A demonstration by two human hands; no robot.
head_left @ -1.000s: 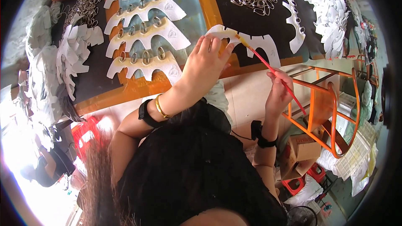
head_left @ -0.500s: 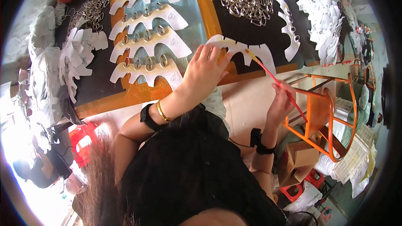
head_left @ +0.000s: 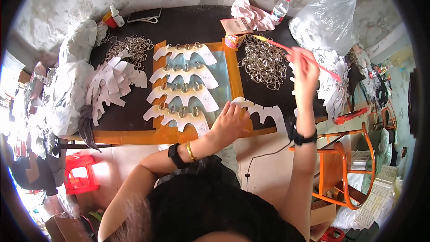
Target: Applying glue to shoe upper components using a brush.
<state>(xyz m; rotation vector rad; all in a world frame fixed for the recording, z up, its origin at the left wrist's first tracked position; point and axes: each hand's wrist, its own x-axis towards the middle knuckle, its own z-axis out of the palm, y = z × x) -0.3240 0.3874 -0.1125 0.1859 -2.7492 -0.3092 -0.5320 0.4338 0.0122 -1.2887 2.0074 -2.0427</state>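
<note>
At the table's front edge, my left hand (head_left: 230, 123) bends over the left end of a white scalloped piece (head_left: 268, 111), its fingers holding it down. The hand partly hides that end. Further right and raised, my right hand (head_left: 305, 65) is closed round a thin red-handled brush (head_left: 280, 45). The brush's yellowish tip points left, beside a small pink tub (head_left: 232, 41) with a card lying over it. Left of my left hand, several white scalloped pieces (head_left: 204, 75) lie in rows, with metal rings (head_left: 195, 111) along their yellow-stained upper edges.
A pile of metal rings (head_left: 264, 65) lies beyond the piece, another (head_left: 131, 47) at far left. Stacks of white cut pieces (head_left: 109, 83) stand on both sides. A plastic bag (head_left: 324, 22), a bottle (head_left: 281, 9) and a pink cloth (head_left: 253, 15) are at the back. An orange-framed chair (head_left: 331, 175) stands right.
My right hand has lifted the brush from the white scalloped piece and moved it away to the tub. My left hand stays on the piece. The view has tilted up, showing the table's back.
</note>
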